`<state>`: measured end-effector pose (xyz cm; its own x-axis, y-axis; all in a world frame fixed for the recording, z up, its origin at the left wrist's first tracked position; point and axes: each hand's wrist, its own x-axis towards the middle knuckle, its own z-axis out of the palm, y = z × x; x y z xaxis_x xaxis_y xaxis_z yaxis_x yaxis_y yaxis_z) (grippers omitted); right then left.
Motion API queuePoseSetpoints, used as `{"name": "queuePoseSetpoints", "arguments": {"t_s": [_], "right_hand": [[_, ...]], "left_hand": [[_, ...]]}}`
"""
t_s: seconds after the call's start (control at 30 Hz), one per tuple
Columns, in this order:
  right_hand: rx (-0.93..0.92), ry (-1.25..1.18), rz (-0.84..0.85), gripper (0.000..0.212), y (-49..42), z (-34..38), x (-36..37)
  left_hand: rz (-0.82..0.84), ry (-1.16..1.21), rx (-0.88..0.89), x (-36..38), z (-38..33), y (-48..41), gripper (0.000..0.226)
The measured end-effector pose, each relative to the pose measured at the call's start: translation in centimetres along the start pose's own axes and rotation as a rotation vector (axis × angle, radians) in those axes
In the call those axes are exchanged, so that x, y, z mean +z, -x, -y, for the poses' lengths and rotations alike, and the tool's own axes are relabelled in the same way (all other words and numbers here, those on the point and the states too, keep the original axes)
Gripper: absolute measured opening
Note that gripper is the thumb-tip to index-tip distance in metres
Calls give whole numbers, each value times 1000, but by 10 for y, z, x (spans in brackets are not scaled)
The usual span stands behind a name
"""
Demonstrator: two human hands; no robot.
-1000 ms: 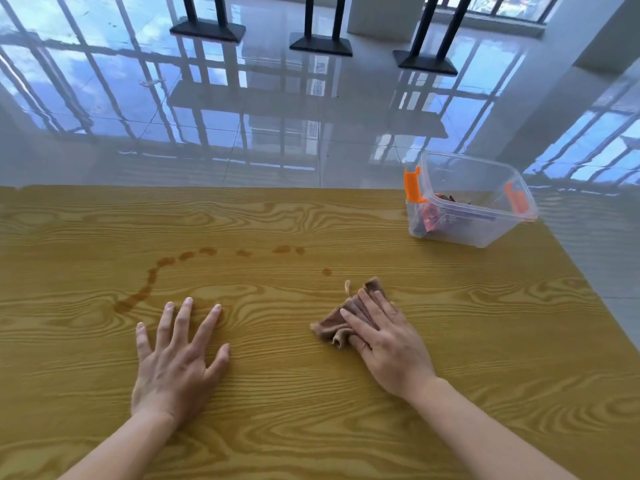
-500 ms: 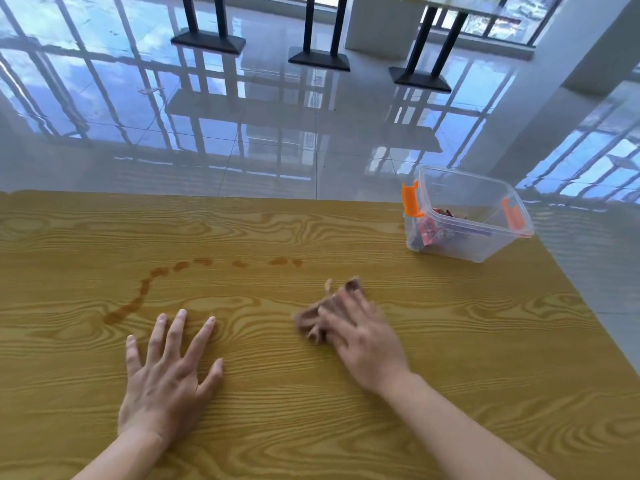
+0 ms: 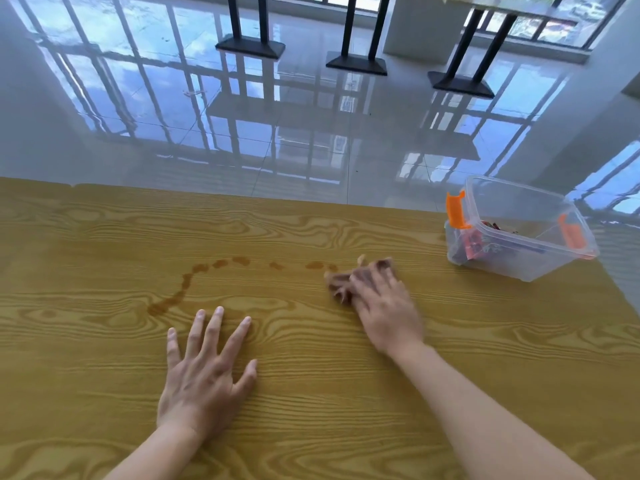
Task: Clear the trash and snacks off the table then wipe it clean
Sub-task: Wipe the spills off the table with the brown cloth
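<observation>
Head view
Stain trail [image 3: 214, 265]: brown dots and a curved streak on the table [image 3: 86, 375], left of the cloth, right end just beside it. Judged likely to smear wider rather than lift if swept too lightly or with a soaked patch.
Cloth [image 3: 341, 282]: small, brown, bunched on the wood at centre right. Could slip out on a fast stroke, being pressed rather than gripped.
Bin [image 3: 526, 268]: clear plastic, at the far right corner, well apart from the cloth, with snack packets [image 3: 474, 245] inside. Could be nudged off by a wide rightward sweep.
Left hand [image 3: 204, 372]: open, fingers straight and spread, palm down on bare wood, holding nothing. Fingertips near the streak's near end, so at risk of tracking residue.
Right hand [image 3: 384, 306]: blurred. Fingers stretched flat on top of the cloth, pressing down, seemingly not curled round it.
Step, as judged: clearing done, wiping under way, most of the trail not yet wiped.
</observation>
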<state>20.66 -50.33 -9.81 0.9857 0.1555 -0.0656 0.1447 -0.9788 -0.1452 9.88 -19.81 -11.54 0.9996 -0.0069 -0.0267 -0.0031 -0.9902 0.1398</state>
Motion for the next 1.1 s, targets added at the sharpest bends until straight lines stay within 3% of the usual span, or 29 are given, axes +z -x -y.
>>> {"name": "queuePoseSetpoints", "arguments": {"t_s": [0.1,0.2,0.3,0.37,0.57,0.67,0.83,0.9,1.03,1.1], "right_hand": [[204,-94,56,50,-63,21,-9],[-18,-73,46,48,-42,36,1],[-331,-24,-34,47,50,34,22],[-383,-13,-3,48,69,18,25],[125,-124,40,50,-73,58,-8],[-41,-90,59,49,-69,79,-1],[-344,-42,-52,48,59,49,27],[-299,-17,-10,49,37,36,23],[88,-101,35,51,-67,61,-5],[84,-90,54,50,-82,74,-2]], "left_hand": [[-12,5,2,0,0,0,69],[-10,0,3,-1,1,1,69],[0,-2,6,-1,1,1,70],[7,0,9,-1,0,-1,70],[3,4,3,-2,0,1,69],[-2,5,-1,-3,0,2,68],[8,11,2,-1,0,0,70],[17,5,6,0,0,0,69],[14,-4,-5,0,-2,0,68],[19,-2,-14,-1,-1,0,68]]}}
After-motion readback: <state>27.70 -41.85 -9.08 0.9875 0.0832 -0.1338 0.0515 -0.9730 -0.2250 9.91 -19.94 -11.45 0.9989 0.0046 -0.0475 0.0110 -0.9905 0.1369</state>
